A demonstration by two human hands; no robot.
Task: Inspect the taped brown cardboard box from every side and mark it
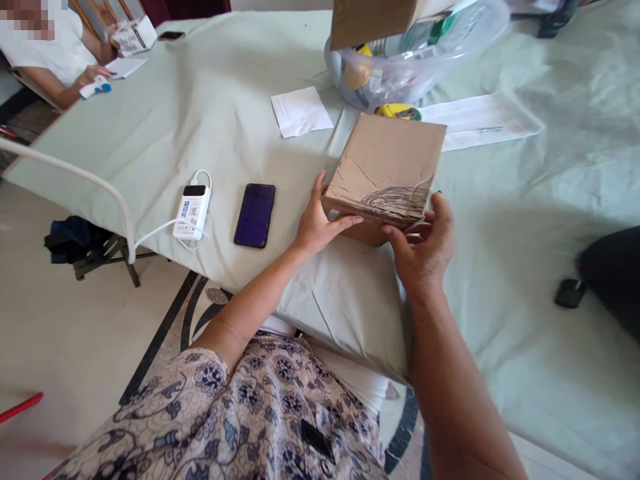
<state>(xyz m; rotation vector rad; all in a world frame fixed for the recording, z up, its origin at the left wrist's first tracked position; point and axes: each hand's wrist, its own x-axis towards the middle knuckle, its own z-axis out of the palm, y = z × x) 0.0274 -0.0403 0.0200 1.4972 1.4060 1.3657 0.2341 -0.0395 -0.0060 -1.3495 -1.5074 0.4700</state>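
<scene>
A brown cardboard box [393, 157] with dark scribbled lines along its near top edge sits on the cloth-covered table in front of me. My left hand [320, 223] grips its left near corner, thumb across the front face and fingers along the side. At the right near corner, my right hand [425, 243] holds it with the thumb on the front and the fingers curled round the side. Left of the box lies a dark smartphone [255, 215]. Beyond the box, a yellow tape measure [397, 111] is partly hidden by it.
A white power bank [191, 212] with a cable lies left of the phone. White papers [301, 111] and a paper with a pen [480, 123] lie farther back, near a clear plastic basin [380, 80] full of items. Another person [55, 53] sits at the far left, holding a small box.
</scene>
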